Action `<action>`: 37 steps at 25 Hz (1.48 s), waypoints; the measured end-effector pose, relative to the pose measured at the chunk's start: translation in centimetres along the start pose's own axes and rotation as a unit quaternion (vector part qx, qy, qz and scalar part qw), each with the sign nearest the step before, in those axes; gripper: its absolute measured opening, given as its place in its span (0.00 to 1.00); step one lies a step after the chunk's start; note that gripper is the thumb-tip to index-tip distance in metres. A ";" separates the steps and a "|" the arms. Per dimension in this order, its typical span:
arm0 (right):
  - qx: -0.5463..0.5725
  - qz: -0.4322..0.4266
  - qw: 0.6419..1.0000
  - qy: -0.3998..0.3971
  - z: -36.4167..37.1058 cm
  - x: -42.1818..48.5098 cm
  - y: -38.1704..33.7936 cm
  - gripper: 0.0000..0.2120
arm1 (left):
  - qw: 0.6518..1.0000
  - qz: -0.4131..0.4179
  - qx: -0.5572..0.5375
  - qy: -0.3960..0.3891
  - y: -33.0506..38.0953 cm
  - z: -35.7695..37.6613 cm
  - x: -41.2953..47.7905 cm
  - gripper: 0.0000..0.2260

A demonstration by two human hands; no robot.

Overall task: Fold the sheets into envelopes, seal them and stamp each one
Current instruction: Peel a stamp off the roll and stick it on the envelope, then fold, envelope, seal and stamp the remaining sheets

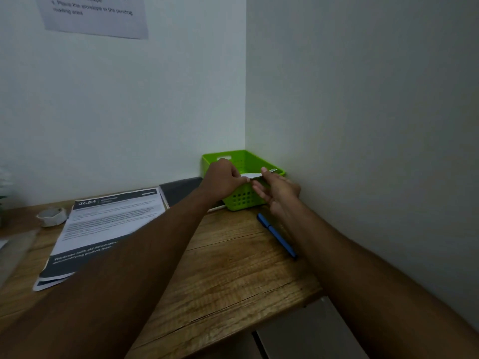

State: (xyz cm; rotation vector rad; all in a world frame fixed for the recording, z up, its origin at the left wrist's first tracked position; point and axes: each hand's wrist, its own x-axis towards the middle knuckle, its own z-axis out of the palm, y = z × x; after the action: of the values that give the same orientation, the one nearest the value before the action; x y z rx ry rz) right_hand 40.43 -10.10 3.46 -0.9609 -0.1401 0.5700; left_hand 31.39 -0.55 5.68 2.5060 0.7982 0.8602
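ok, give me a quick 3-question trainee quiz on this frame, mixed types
1. True or false: the blue pen lies inside the green perforated plastic basket.
2. Multiple choice: the folded white paper piece is held by A) left hand only, B) right hand only, C) both hands.
3. Fill in: the stack of printed sheets lies on the wooden ____.

Key:
1. False. The pen lies on the wooden desk, in front of the basket.
2. C. The left hand pinches one end in its grip; the right hand touches the other end, above the basket.
3. desk
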 end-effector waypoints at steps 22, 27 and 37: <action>-0.146 -0.060 0.983 -0.096 5.8 -8.0 5.2 0.11 | 0.993 -0.070 0.096 -0.010 -8.8 -10.5 -9.3 0.09; -0.245 -0.071 0.948 -0.193 9.1 -12.2 9.0 0.07 | 0.987 -0.115 0.116 0.009 -13.2 -15.6 -13.9 0.08; -0.546 -0.260 0.697 -0.385 8.8 -14.9 15.5 0.11 | 0.986 -0.162 0.048 -0.005 -17.9 -18.0 -21.1 0.09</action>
State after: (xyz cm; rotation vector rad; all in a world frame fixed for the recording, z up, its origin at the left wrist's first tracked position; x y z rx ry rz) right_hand 18.48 -4.54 -1.99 -1.6755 -1.6250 0.2731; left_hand -1.11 3.05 0.80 2.3632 1.2282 0.7099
